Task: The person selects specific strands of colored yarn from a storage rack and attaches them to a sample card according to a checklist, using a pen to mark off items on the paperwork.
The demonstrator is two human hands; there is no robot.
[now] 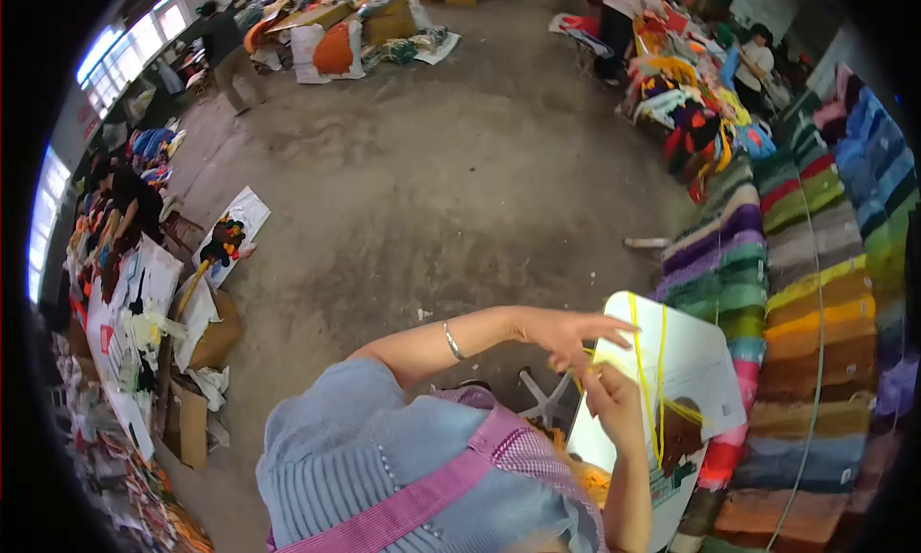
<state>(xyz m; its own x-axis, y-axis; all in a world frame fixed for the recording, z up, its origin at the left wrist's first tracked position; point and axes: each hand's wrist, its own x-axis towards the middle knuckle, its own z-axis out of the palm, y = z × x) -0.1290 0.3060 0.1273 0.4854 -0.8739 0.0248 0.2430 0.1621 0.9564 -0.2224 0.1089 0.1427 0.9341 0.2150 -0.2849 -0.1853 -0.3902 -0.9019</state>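
Bright yellow yarn (pixel 660 380) runs in long strands across a white board (pixel 705 361) at my right side. My left hand (pixel 561 337), below a silver bracelet, reaches over from the left. Its upper fingers point toward the strands, while its thumb and lower fingers close on the yarn close to my other hand. My right hand (pixel 611 388) is raised just beneath it, thumb and fingers pinched on the yellow yarn. The two hands nearly touch. A dark brown piece (pixel 681 433) lies on the board near the yarn's lower end.
Folded knits in many colours (pixel 815 332) are stacked along the right. A chair base (pixel 547 395) stands below my hands. Cluttered tables (pixel 134 332) line the left, with a cardboard box (pixel 187 423). Other people work by the piles at both sides, including one person (pixel 225 49) far left.
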